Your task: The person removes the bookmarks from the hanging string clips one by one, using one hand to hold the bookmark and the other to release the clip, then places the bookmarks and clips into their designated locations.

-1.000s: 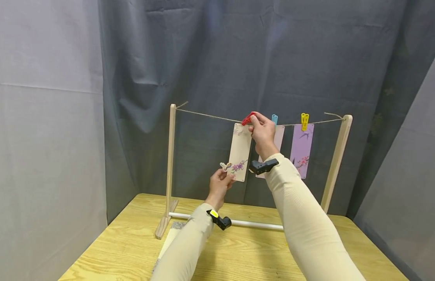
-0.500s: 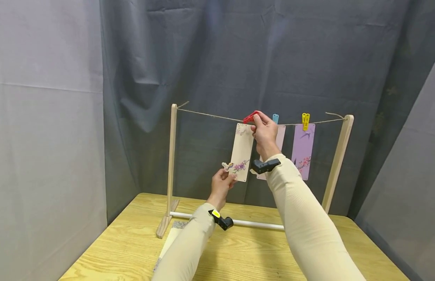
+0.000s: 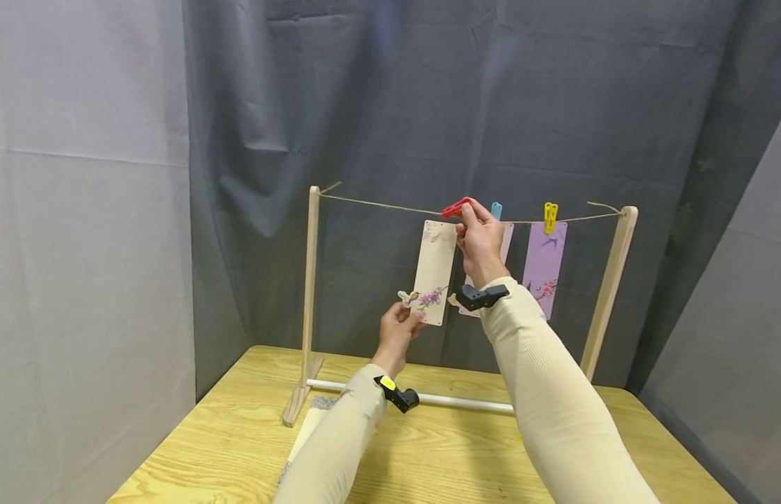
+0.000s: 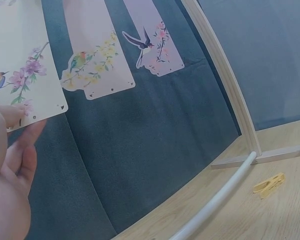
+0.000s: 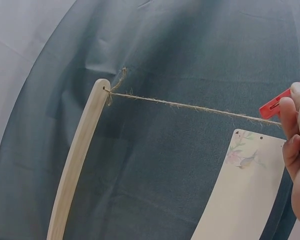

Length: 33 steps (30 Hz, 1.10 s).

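My left hand (image 3: 396,336) pinches the lower left corner of a cream bookmark (image 3: 436,266) printed with a bird and purple blossoms. It stands upright, and in the right wrist view its top edge lies a little below the twine (image 5: 185,105). In my right hand (image 3: 481,241), a red clothespin (image 3: 455,208) is gripped between thumb and fingers. The clothespin lies tilted across the twine in the head view, above the bookmark's top edge. A pink bookmark (image 4: 100,50) hangs to the right, partly behind my right hand.
A blue clothespin (image 3: 496,210) is on the twine above the pink bookmark; a yellow clothespin (image 3: 550,218) holds a purple bookmark (image 3: 544,269). Wooden posts (image 3: 310,280) and a white rod (image 3: 453,401) form the rack. On the table lie another yellow clothespin (image 4: 270,185) and a pale card (image 3: 308,427).
The right hand has moved slightly right and up with the red clothespin, which has left the bookmark's top edge and tilts flatter. The left hand keeps its hold on the cream bookmark.
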Available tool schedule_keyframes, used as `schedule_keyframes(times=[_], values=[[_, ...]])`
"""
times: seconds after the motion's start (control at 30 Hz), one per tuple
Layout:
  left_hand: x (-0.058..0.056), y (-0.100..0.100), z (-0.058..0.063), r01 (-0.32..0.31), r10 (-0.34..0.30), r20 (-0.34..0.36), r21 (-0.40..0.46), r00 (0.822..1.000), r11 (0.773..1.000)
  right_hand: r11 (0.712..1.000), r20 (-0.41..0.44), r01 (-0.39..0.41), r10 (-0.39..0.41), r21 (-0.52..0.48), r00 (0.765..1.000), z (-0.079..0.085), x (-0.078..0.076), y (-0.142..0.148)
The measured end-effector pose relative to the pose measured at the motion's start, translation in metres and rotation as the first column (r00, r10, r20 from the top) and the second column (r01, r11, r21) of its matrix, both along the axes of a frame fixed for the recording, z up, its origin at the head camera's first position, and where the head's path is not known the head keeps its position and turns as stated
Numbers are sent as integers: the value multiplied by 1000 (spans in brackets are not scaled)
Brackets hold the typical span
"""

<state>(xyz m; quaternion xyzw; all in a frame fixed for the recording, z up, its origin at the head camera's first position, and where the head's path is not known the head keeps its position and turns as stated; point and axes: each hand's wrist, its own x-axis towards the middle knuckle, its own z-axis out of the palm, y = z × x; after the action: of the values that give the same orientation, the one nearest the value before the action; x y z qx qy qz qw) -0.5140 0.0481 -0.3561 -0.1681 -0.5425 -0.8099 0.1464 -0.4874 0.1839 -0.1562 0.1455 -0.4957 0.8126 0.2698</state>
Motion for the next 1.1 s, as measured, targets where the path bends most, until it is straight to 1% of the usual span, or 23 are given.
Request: schedule_keyframes(times=[0.1,0.37,0.53,0.73,0.87,1.0,1.1], values=[[1,0,0,10,-10,3,0,1000,1000,1000,2,-3,3,0,1000,-2,1,0],[5,-4,2,-7,7,-2,-15,1000,1000,999,7,-29,29,-14,1000,-6,1,3],[5,-5,0,-3,3,-2,-13,1000,1000,998,19,-59,60,-21,998,-9,0,5],[9,-5,1,-10,10,-10,-27,1000,1000,993,21,-100,101,-57,995,-12,1,4],[10,-7,1,0,0,-5,-17,1000,1000,990,25,-124,126,-66,992,-15,2,4],[10,-8,-1,13,-13,10,-4,1000,1000,980,18,-175,177,-94,984,-18,4,4],[11,-8,-3,14,-14,18,-2,1000,1000,973,8,-210,212,-90,977,-18,6,2]])
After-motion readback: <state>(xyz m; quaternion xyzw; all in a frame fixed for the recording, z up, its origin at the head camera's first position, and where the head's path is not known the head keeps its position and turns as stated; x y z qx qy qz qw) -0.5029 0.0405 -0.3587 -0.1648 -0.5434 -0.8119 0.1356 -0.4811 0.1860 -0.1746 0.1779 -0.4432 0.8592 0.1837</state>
